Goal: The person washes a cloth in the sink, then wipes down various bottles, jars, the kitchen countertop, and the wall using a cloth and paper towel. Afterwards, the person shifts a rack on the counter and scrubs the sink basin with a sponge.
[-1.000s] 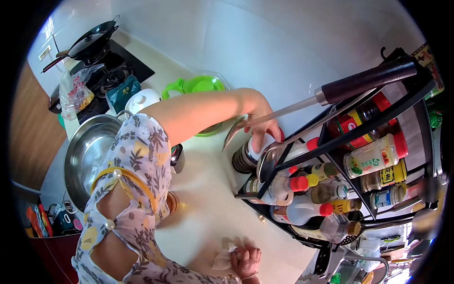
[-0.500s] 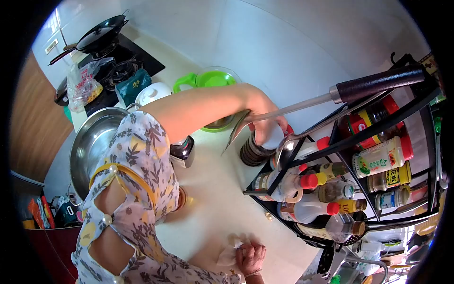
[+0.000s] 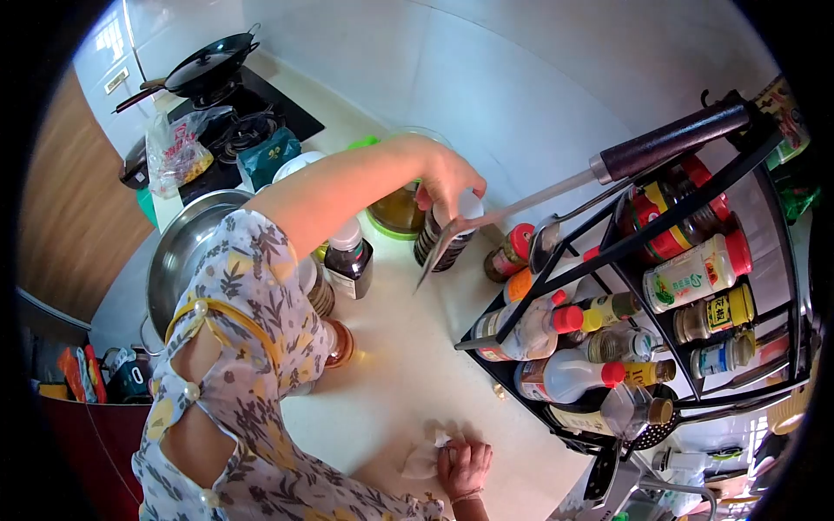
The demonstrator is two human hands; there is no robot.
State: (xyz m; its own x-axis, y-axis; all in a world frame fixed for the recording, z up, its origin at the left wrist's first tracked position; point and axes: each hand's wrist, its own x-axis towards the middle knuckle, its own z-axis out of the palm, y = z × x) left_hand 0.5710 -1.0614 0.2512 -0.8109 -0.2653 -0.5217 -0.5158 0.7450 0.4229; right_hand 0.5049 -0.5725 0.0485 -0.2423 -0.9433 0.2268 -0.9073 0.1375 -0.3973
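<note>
My left hand [image 3: 449,181] is closed round the top of a dark jar with a white lid [image 3: 441,245]. The jar stands upright or nearly so by the wall; I cannot tell whether it touches the counter. A ladle with a dark handle [image 3: 556,189] hangs from the rack and partly covers the jar. Beside it is a pot with a green rim [image 3: 395,217], half hidden by my forearm. My right hand [image 3: 466,469] presses a crumpled white cloth or tissue [image 3: 422,460] on the counter [image 3: 391,382].
A black rack [image 3: 556,417] full of seasoning bottles stands at the right. A red-lidded jar [image 3: 509,253] sits near it. Dark bottle [image 3: 351,259] and amber bottle [image 3: 340,343] stand near my body. A steel pot [image 3: 178,247] and a stove with a wok [image 3: 208,74] are at the left.
My left hand has moved the dark jar away from the rack, toward the green-rimmed pot. The red-lidded jar now shows. My right hand stays on the cloth or tissue. The view has shifted slightly.
</note>
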